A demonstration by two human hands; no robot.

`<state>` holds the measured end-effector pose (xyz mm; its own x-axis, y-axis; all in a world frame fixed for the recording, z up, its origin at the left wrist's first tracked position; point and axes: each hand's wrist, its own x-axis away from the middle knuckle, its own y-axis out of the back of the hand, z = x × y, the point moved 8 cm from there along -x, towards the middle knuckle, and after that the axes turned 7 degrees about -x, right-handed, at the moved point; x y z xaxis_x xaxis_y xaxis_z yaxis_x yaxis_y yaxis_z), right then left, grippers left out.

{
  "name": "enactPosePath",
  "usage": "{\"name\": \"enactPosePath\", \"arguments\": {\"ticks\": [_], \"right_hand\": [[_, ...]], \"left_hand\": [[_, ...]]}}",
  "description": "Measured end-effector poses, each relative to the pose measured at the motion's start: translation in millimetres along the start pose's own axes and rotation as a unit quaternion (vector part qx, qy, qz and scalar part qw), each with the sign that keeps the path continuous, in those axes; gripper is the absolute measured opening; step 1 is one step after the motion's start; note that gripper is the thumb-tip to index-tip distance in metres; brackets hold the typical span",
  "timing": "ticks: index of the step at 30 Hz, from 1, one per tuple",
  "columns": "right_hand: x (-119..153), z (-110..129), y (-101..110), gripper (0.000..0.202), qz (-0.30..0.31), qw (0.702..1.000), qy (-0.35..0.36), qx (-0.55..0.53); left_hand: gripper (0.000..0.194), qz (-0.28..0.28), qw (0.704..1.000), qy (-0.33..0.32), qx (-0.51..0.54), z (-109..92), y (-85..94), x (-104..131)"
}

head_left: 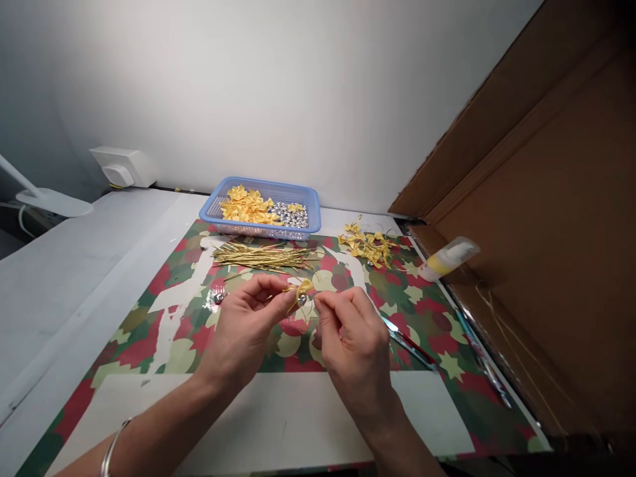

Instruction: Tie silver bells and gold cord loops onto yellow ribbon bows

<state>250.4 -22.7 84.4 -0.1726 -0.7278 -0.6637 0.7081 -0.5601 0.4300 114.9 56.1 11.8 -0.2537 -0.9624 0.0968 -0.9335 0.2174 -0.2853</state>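
Note:
In the head view my left hand (243,328) is closed, pinching a yellow ribbon bow (305,285) between thumb and forefinger. A small shiny silver bell (301,300) sits at the front of the bow. Just to its right, my right hand (355,338) is closed too, with thumb and forefinger pressed together. Whatever lies between those fingertips is too thin to make out. Behind both hands lies a bundle of gold twist ties (263,256). Another silver bell (218,299) rests on the patterned sheet, left of my left hand.
A blue basket (258,230) at the wall holds yellow bows and silver bells. Finished-looking yellow bows (370,245) lie in a pile on the right. Scissors (410,344) lie beside my right hand. A clear bottle (450,258) stands near the cardboard wall (536,185).

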Motion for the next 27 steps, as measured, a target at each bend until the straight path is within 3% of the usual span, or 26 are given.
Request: {"name": "enactPosePath", "arguments": {"ticks": [10,27], "right_hand": [[2.7,-4.6,-1.5,0.021,0.021,1.000,0.011,0.019],[-12.6,-7.6,-1.5,0.024,0.136,0.990,0.017,-0.023]], "left_hand": [[0.017,0.001,0.999,-0.014,-0.034,-4.7,0.4,3.3],[0.018,0.039,0.999,0.000,-0.030,-2.4,-7.7,5.8]]}}
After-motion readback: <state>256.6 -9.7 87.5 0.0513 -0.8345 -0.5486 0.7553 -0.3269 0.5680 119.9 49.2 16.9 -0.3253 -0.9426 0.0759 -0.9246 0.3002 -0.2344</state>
